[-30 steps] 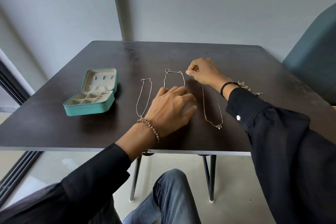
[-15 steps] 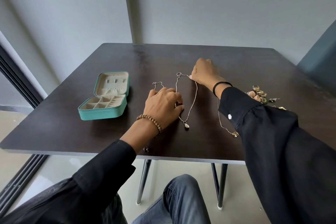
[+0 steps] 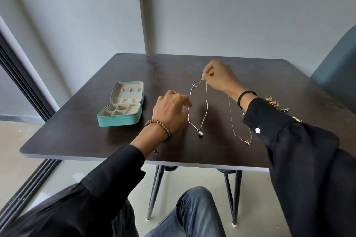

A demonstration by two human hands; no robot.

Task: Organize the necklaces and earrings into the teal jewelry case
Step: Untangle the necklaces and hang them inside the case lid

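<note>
1. Lifted higher than before, the right hand pinches the top of the silver necklace in its fingers, at centre frame.
2. Left hand hovers just left of the chain, fingers loose, gripping nothing.
3. Open case sits centre left on the table.
4. Gold necklace lies right of centre; earrings are further right.

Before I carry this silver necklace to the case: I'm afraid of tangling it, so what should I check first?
1. Right hand pinches the silver necklace at its top: ok.
2. Teal jewelry case open, compartments showing: ok.
3. Left hand has a grip on the chain: cannot tell.
4. Silver chain apart from the gold necklace: ok.
5. Pendant lifted off the table: cannot tell.
</note>
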